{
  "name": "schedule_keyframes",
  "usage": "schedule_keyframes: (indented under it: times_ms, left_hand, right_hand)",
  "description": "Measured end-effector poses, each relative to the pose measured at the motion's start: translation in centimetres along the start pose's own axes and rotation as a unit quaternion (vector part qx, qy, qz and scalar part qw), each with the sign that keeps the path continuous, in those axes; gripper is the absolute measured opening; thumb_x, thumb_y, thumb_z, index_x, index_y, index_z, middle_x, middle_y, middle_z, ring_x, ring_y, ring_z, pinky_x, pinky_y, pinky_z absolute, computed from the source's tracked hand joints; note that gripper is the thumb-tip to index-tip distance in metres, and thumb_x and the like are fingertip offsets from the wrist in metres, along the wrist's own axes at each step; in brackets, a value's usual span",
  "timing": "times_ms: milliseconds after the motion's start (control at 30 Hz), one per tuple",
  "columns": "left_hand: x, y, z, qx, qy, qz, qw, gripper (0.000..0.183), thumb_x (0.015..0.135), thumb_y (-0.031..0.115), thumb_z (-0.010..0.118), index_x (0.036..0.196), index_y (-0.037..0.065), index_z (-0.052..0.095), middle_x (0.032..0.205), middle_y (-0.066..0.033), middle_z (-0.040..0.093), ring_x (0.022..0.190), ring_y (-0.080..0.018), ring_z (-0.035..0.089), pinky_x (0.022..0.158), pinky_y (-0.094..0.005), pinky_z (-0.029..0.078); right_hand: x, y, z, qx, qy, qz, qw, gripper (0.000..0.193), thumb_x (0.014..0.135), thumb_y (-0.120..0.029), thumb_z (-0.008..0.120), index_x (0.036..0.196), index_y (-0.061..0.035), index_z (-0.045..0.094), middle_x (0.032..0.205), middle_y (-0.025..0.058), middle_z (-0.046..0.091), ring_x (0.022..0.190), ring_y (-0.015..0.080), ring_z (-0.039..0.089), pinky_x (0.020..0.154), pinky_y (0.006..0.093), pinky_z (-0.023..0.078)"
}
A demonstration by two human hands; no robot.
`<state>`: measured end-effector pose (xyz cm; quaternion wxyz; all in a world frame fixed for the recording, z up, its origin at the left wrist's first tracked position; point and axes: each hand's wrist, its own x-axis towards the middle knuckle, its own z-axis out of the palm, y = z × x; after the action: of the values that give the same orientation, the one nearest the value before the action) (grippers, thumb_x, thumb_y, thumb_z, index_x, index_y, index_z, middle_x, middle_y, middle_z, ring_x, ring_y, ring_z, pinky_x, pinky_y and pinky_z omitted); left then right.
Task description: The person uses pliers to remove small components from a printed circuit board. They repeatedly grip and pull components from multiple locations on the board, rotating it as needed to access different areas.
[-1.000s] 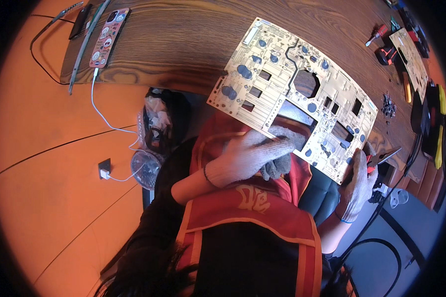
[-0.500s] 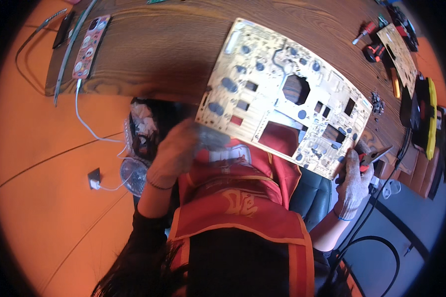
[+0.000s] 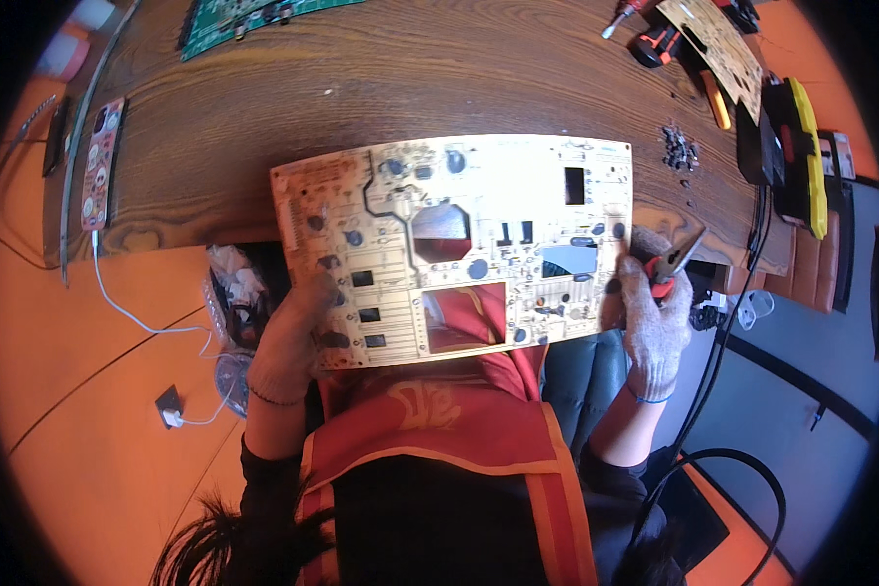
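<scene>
A large tan circuit board with several cut-out windows and dark oval patches is held up in front of my lap. My gloved left hand grips its lower left edge, with the thumb lying over the face. At the right edge, my gloved right hand pinches the board and also keeps hold of red-handled pliers. The plier jaws point up and to the right, away from the board. Fingers behind the board are hidden.
Beyond lies the wooden table, with a green circuit board at the far left. Small dark parts are heaped at the right, near a yellow-handled tool and another tan board. A phone-shaped red patterned thing trails a white cable.
The circuit board has turned from a slant to nearly level and come lower and left. My left hand, blurred at its corner before, now grips its left edge. The pliers stay in my right hand.
</scene>
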<state>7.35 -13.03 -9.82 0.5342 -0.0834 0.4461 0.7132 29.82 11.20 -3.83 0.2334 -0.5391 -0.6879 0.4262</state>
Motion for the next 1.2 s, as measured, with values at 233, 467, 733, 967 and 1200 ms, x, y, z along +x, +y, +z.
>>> schedule_keyframes:
  times_ms: [233, 467, 733, 967, 1200]
  left_hand:
    - [-1.3, 1.7, 2.1, 0.158, 0.114, 0.095, 0.976, 0.042, 0.098, 0.028, 0.05, 0.13, 0.001, 0.045, 0.112, -0.0116, 0.062, 0.09, -0.0196, 0.064, 0.073, -0.0323, 0.057]
    - [-0.5, 2.2, 6.4, -0.011, 0.091, 0.303, 0.948, 0.04, 0.101, 0.033, 0.046, 0.129, 0.005, 0.048, 0.108, -0.0085, 0.062, 0.089, -0.0178, 0.064, 0.071, -0.03, 0.056]
    - [2.6, 1.2, 11.5, -0.118, 0.16, 0.286, 0.937, 0.05, 0.097, 0.026, 0.05, 0.141, 0.008, 0.035, 0.129, -0.0131, 0.051, 0.112, -0.025, 0.056, 0.086, -0.0371, 0.053]
    - [2.3, 0.5, 11.9, 0.315, 0.312, 0.232, 0.866, 0.055, 0.097, 0.025, 0.049, 0.145, 0.008, 0.029, 0.137, -0.0141, 0.046, 0.116, -0.0295, 0.055, 0.091, -0.0393, 0.052]
    - [3.6, -1.3, 10.1, 0.096, 0.315, 0.147, 0.933, 0.068, 0.091, 0.022, 0.062, 0.144, 0.0, 0.027, 0.136, -0.0123, 0.047, 0.11, -0.0267, 0.058, 0.094, -0.0362, 0.049]
  right_hand:
    - [-0.1, -0.9, -0.9, 0.003, 0.009, 0.001, 1.0, 0.033, 0.089, -0.017, 0.066, 0.118, -0.0008, 0.059, 0.097, 0.0111, 0.066, 0.079, 0.0154, 0.064, 0.072, 0.0295, 0.053]
    - [1.2, -1.2, -1.6, 0.149, 0.089, -0.101, 0.98, 0.036, 0.089, -0.002, 0.057, 0.125, -0.0001, 0.051, 0.108, 0.016, 0.064, 0.092, 0.0212, 0.065, 0.081, 0.0306, 0.055]
    - [3.4, -3.3, 3.3, -0.245, 0.096, -0.427, 0.865, 0.045, 0.072, 0.009, 0.062, 0.115, 0.0004, 0.054, 0.113, 0.0206, 0.057, 0.105, 0.036, 0.058, 0.094, 0.041, 0.046]
    - [4.7, -6.0, 6.5, -0.285, 0.077, -0.44, 0.848, 0.048, 0.068, 0.008, 0.064, 0.115, -0.0009, 0.053, 0.117, 0.0213, 0.055, 0.111, 0.0395, 0.053, 0.096, 0.0442, 0.044]
    - [5.4, -6.7, 7.6, -0.307, 0.045, -0.43, 0.848, 0.049, 0.066, 0.005, 0.068, 0.113, -0.0033, 0.054, 0.113, 0.0185, 0.057, 0.107, 0.038, 0.055, 0.091, 0.045, 0.047]
